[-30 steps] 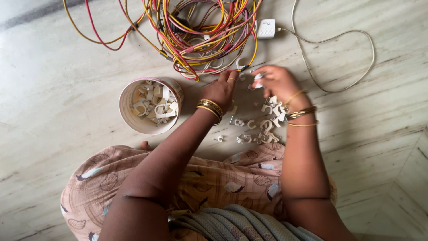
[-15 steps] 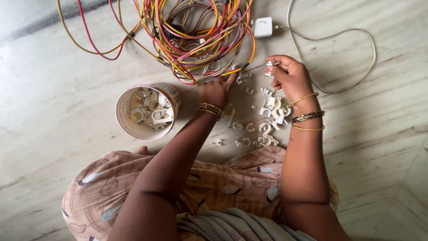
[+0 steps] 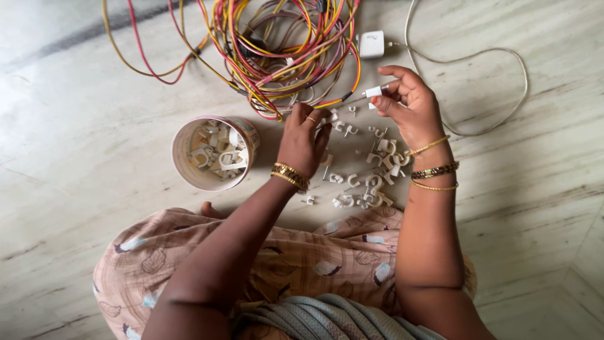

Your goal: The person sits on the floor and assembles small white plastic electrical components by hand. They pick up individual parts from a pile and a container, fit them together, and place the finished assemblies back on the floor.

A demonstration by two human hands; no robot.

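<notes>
Pinching a small white cable clip [image 3: 374, 92] in the right hand [image 3: 409, 107], fingers narrowed onto it, above the marble floor [image 3: 94, 126].

Holding the clip at the thumb and forefinger tips, its thin nail seeming to point left toward the tangle of wires [image 3: 283, 50], long axis lying roughly across the view. Resting the left hand [image 3: 302, 138] low on the floor, fingers curled loosely over the scattered clips [image 3: 371, 182] just right of it, whether gripping one or not being impossible to tell. Sitting nearer the left hand: a round cardboard tub [image 3: 182, 160], matte-walled, holding more hooked white plastic clips. Lying beyond: glossy red, yellow and pink insulated wires, a smooth white charger block [image 3: 372, 44] with its pale cord.
</notes>
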